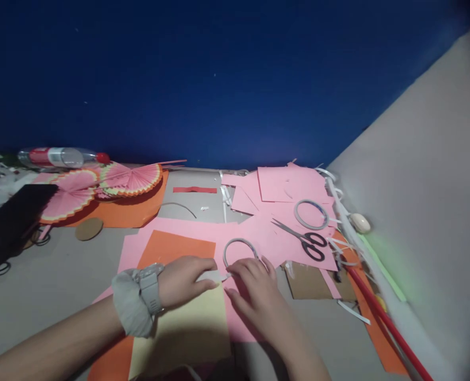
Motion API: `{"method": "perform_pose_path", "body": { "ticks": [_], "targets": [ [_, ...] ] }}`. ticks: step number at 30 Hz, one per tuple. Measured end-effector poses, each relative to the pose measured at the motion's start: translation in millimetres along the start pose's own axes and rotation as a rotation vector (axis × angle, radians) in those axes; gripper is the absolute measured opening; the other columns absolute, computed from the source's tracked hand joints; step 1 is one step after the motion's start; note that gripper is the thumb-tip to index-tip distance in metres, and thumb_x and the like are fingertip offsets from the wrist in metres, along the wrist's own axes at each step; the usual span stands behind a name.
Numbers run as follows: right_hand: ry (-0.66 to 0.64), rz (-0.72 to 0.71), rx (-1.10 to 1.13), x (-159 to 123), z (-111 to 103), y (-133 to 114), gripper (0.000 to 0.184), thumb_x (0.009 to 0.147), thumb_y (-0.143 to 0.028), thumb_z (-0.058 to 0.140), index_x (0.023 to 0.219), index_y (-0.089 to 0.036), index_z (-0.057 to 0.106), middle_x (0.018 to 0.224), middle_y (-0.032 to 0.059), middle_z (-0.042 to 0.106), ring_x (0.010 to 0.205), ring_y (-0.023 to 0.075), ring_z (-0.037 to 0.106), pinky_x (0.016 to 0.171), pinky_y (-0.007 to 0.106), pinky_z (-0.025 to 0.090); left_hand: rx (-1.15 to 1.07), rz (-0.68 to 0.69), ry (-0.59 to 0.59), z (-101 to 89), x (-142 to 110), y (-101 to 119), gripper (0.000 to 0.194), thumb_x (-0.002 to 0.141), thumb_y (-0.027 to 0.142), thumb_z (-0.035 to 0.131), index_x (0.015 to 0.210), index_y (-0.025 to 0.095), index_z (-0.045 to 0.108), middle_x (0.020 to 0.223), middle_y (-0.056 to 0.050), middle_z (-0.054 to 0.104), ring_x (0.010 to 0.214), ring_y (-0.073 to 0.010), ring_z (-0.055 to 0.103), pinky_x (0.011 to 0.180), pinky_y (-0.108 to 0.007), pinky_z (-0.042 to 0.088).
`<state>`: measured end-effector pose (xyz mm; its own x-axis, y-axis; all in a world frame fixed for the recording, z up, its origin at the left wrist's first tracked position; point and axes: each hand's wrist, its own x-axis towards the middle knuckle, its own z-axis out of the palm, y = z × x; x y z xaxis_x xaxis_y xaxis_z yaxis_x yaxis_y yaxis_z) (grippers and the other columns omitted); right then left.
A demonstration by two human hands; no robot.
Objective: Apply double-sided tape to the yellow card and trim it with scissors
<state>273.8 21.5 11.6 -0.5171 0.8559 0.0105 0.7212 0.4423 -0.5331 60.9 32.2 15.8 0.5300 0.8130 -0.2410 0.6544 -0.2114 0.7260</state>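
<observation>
My left hand (184,280), with a grey watch and a grey cuff at the wrist, rests on the top edge of a pale yellow sheet (187,328), fingers curled onto a small white piece (211,276). My right hand (254,288) lies just right of it, fingertips pinched at the same white piece beside a tape ring (238,250). The yellow sheet lies over orange paper (171,248) and pink paper (203,233).
Black-handled scissors (304,241) and a second tape ring (311,214) lie on pink sheets at the right. Folded pink fans (100,185) and a plastic bottle (60,156) sit at the back left. A red stick (381,317) runs along the grey wall (425,211).
</observation>
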Motion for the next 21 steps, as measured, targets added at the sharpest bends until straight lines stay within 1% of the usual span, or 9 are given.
{"method": "perform_pose_path", "body": {
  "ticks": [4, 6, 9, 13, 15, 17, 18, 19, 21],
  "targets": [
    [0.050, -0.004, -0.129, 0.0, 4.1, 12.2, 0.012, 0.086, -0.017, 0.050, 0.097, -0.023, 0.051, 0.097, -0.0005, 0.056, 0.097, 0.0154, 0.050, 0.100, 0.042, 0.020, -0.070, 0.002, -0.028, -2.3, -1.1, -2.1, 0.023, 0.086, 0.039, 0.046, 0.090, 0.019, 0.056, 0.079, 0.001, 0.058, 0.068, -0.0133, 0.049, 0.061, -0.024, 0.032],
    [0.067, -0.010, -0.166, 2.6, 6.4, 17.4, 0.007, 0.086, -0.017, 0.051, 0.091, -0.021, 0.052, 0.092, -0.0001, 0.056, 0.092, 0.0157, 0.050, 0.099, 0.042, 0.021, -0.116, 0.012, -0.043, -1.6, -0.9, -3.7, 0.025, 0.086, 0.040, 0.045, 0.087, 0.018, 0.056, 0.076, 0.001, 0.056, 0.066, -0.0126, 0.047, 0.060, -0.024, 0.032],
    [0.084, -0.012, -0.184, 10.3, 8.0, 18.5, 0.007, 0.088, -0.016, 0.048, 0.090, -0.021, 0.053, 0.090, 0.0005, 0.056, 0.091, 0.0153, 0.051, 0.100, 0.043, 0.021, -0.176, 0.019, -0.031, 0.3, 0.1, -7.6, 0.029, 0.086, 0.043, 0.044, 0.082, 0.016, 0.053, 0.074, 0.001, 0.053, 0.066, -0.0117, 0.045, 0.060, -0.023, 0.032],
    [0.090, 0.000, -0.206, 22.4, 4.5, 11.5, 0.008, 0.090, -0.020, 0.046, 0.090, -0.020, 0.054, 0.093, 0.0021, 0.056, 0.093, 0.0156, 0.050, 0.101, 0.043, 0.021, -0.255, 0.012, 0.000, 1.4, 2.2, -14.1, 0.032, 0.088, 0.045, 0.040, 0.079, 0.015, 0.049, 0.075, 0.001, 0.050, 0.068, -0.0108, 0.044, 0.062, -0.023, 0.034],
    [0.061, -0.015, -0.198, 24.2, -3.5, 12.3, 0.010, 0.090, -0.022, 0.046, 0.095, -0.022, 0.054, 0.096, 0.0014, 0.056, 0.096, 0.0150, 0.050, 0.101, 0.041, 0.024, -0.283, 0.011, 0.005, 1.3, 3.1, -16.3, 0.034, 0.089, 0.045, 0.038, 0.079, 0.015, 0.049, 0.075, 0.001, 0.050, 0.069, -0.0108, 0.044, 0.063, -0.022, 0.034],
    [0.033, -0.017, -0.194, 21.3, -18.4, 22.7, 0.019, 0.089, -0.027, 0.048, 0.107, -0.026, 0.052, 0.104, 0.0008, 0.056, 0.103, 0.0141, 0.049, 0.098, 0.034, 0.031, -0.298, 0.015, 0.000, 1.1, 3.7, -17.6, 0.034, 0.089, 0.046, 0.038, 0.079, 0.015, 0.049, 0.075, 0.001, 0.050, 0.069, -0.0109, 0.044, 0.063, -0.023, 0.035],
    [0.063, 0.039, -0.219, 18.4, -28.1, 32.5, 0.021, 0.090, -0.029, 0.046, 0.110, -0.026, 0.051, 0.108, 0.0008, 0.056, 0.104, 0.0131, 0.049, 0.094, 0.029, 0.036, -0.302, 0.018, -0.005, 1.0, 3.9, -18.1, 0.034, 0.089, 0.046, 0.039, 0.078, 0.015, 0.050, 0.074, 0.001, 0.050, 0.068, -0.0109, 0.044, 0.063, -0.023, 0.034],
    [0.128, 0.119, -0.290, 15.0, -38.9, 45.2, 0.021, 0.091, -0.029, 0.042, 0.109, -0.027, 0.052, 0.109, 0.0006, 0.056, 0.102, 0.0122, 0.051, 0.088, 0.026, 0.039, -0.305, 0.021, -0.011, 1.0, 4.0, -18.6, 0.034, 0.089, 0.046, 0.039, 0.078, 0.015, 0.050, 0.074, 0.001, 0.050, 0.068, -0.0109, 0.044, 0.062, -0.023, 0.034],
    [0.212, 0.238, -0.368, 8.2, -60.5, 76.6, 0.026, 0.090, -0.028, 0.040, 0.111, -0.017, 0.052, 0.108, 0.0091, 0.056, 0.102, 0.0188, 0.051, 0.086, 0.032, 0.040, -0.308, 0.024, -0.020, 1.2, 4.2, -19.5, 0.035, 0.088, 0.046, 0.039, 0.079, 0.015, 0.050, 0.074, 0.001, 0.050, 0.067, -0.0111, 0.044, 0.062, -0.023, 0.034]
  ]
}}
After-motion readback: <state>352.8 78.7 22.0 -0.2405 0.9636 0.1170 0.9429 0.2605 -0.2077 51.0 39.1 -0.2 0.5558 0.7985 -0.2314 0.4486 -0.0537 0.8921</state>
